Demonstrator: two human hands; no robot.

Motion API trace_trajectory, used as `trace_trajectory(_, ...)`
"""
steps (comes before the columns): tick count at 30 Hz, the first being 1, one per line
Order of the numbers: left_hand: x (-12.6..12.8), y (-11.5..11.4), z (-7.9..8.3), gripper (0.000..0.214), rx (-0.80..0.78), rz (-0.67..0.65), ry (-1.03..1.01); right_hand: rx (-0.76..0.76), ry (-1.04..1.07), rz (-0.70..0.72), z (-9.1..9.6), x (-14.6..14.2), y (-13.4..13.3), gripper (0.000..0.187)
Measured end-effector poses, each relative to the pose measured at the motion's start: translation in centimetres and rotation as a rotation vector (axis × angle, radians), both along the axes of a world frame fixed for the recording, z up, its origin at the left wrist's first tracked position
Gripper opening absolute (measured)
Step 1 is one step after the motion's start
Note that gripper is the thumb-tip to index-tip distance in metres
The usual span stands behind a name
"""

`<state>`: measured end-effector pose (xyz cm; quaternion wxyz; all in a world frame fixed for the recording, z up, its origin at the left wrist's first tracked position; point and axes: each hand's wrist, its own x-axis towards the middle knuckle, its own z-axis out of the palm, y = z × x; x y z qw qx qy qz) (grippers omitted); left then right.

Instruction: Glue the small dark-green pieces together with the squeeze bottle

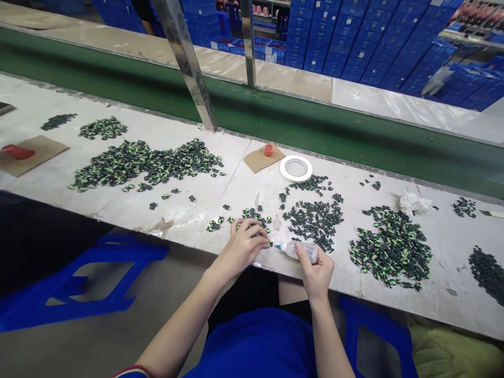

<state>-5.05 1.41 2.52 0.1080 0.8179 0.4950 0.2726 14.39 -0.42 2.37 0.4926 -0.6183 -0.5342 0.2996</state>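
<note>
At the near edge of the workbench (220, 184), my left hand (244, 247) curls its fingers down on a black-and-green part (270, 243). My right hand (317, 270) grasps a squeeze bottle (301, 251), its nozzle pointing left, just beside that part. A heap of parts (394, 254) lies to the right, and a tape roll (296, 168) sits behind.

Blue crates (354, 42) stacked behind green strip (315, 131), prob. conveyor.

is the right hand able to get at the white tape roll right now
Likely yes: the tape roll lies ahead of the right hand, beyond a low pile of dark parts, nothing tall between; but that hand holds a small bottle.
</note>
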Motion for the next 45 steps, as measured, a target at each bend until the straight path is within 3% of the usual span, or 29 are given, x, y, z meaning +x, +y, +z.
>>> trace_trajectory(12, 0.1, 0.0, -0.1, 0.013, 0.038, -0.002, -0.016, 0.014, -0.029, -0.011, 0.1, -0.3, 0.0, 0.035)
trace_trajectory(19, -0.1, -0.4, -0.4, 0.014, 0.06, 0.054, -0.071, 0.126, 0.17, -0.143, 0.2, 0.1, -0.2, 0.029)
trace_trajectory(24, -2.4, -1.9, 0.1, 0.015, 0.152, 0.211, -0.184, 0.141, 0.108, 0.031, 0.7, -2.5, 0.3, 0.033)
trace_trajectory(28, -3.8, -3.6, 0.5, 0.011, 0.144, 0.359, -0.317, 0.094, 0.066, 0.198, 0.1, -5.1, 1.4, 0.034)
trace_trajectory(32, -3.5, -4.7, 0.2, 0.01, 0.056, 0.447, -0.543, 0.169, -0.056, 0.189, -0.6, -5.7, 1.9, 0.029)
trace_trajectory(36, -2.2, -5.0, 0.4, 0.009, 0.0, 0.451, -0.677, 0.252, -0.161, 0.147, -0.4, -4.5, 1.5, 0.027)
trace_trajectory(39, -1.2, -5.0, 0.7, 0.008, -0.006, 0.429, -0.713, 0.224, -0.228, 0.118, -0.3, -3.7, 1.3, 0.026)
trace_trajectory(42, -0.5, -5.0, 0.9, 0.008, -0.021, 0.37, -0.717, 0.204, -0.256, 0.16, 0.0, -3.2, 1.2, 0.036)
trace_trajectory(45, 0.0, -5.0, 0.8, 0.011, -0.021, 0.296, -0.708, 0.209, -0.252, 0.137, 0.7, -1.7, 0.4, 0.064)
